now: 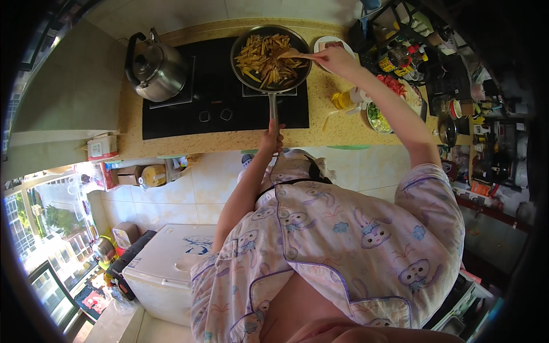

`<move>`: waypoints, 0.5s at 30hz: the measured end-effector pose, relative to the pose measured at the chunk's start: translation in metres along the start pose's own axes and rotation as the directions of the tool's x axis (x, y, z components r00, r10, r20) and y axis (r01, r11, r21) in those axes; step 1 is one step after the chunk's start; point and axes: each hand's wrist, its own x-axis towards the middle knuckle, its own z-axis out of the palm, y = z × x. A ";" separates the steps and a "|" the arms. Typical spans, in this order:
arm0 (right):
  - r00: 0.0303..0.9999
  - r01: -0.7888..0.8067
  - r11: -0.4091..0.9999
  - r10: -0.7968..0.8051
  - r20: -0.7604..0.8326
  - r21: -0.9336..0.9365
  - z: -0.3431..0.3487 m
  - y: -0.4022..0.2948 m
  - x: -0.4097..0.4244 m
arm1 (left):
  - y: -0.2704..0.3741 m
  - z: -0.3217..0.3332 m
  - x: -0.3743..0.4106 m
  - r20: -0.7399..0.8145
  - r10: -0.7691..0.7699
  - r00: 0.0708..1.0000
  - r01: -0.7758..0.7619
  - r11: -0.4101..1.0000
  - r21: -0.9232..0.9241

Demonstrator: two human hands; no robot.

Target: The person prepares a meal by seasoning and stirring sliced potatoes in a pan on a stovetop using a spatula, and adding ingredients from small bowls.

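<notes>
My left hand [272, 138] is closed around the metal handle [273, 107] of a frying pan [234, 68]. The pan sits on the right part of a black glass cooktop [180, 122]. Brown and yellow strips of food [268, 47] fill much of the pan. In my right hand [336, 60] is a wooden spatula [296, 54], its blade among the strips at the pan's right side. Behind that hand, partly hidden, a white plate [319, 45] carries a reddish-brown piece of food [335, 44].
A steel kettle [161, 70] stands on the cooktop's left. Right of it are an oil bottle [343, 100], a plate of chopped green vegetables [378, 119] and chopped red pieces [391, 85], partly behind my right forearm. Bottles and a black rack [399, 21] crowd the right end.
</notes>
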 end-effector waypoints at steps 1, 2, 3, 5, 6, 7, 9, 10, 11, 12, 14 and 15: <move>1.000 -0.003 0.999 0.003 0.006 -0.049 -0.014 0.002 -0.006 | 0.000 0.000 0.000 -0.001 0.000 1.000 0.000 1.000 -0.002; 0.999 0.021 0.991 -0.015 0.046 -0.130 -0.021 0.010 -0.009 | 0.000 0.001 0.000 -0.007 -0.003 1.000 0.003 1.000 -0.004; 0.996 0.044 0.977 -0.027 0.083 -0.208 -0.028 0.020 -0.013 | 0.001 0.001 0.001 -0.011 -0.005 1.000 0.005 1.000 -0.002; 0.990 0.089 0.968 -0.060 0.127 -0.234 -0.030 0.036 -0.014 | 0.003 0.002 0.000 -0.022 -0.006 1.000 0.006 1.000 0.000; 0.988 0.101 0.977 -0.077 0.131 -0.186 -0.022 0.045 -0.013 | 0.004 0.003 -0.001 -0.023 -0.007 1.000 0.007 1.000 0.004; 0.986 0.114 0.984 -0.096 0.135 -0.136 -0.010 0.054 -0.011 | 0.004 0.004 -0.002 -0.025 -0.007 1.000 0.008 1.000 0.007; 0.992 0.107 0.993 -0.110 0.058 0.053 0.021 0.070 -0.002 | 0.007 0.007 -0.005 -0.024 -0.012 1.000 0.013 1.000 0.018; 0.996 0.084 0.990 -0.085 0.004 0.115 0.040 0.069 -0.002 | 0.007 0.008 -0.006 -0.024 -0.016 1.000 0.016 1.000 0.023; 0.997 0.065 0.982 -0.058 -0.047 0.177 0.054 0.067 0.000 | 0.007 0.008 -0.007 -0.029 -0.024 0.999 0.025 0.999 0.026; 0.993 0.073 0.972 -0.052 -0.102 0.224 0.064 0.060 0.002 | 0.007 0.007 -0.008 -0.033 -0.032 0.999 0.033 0.999 0.027; 0.978 0.094 0.944 -0.028 -0.208 0.316 0.077 0.043 0.007 | 0.008 0.008 -0.007 -0.025 -0.025 0.999 0.026 0.999 0.031; 0.983 0.080 0.945 -0.023 -0.181 0.319 0.076 0.037 0.012 | 0.007 0.007 -0.008 -0.019 -0.014 1.000 0.015 0.999 0.034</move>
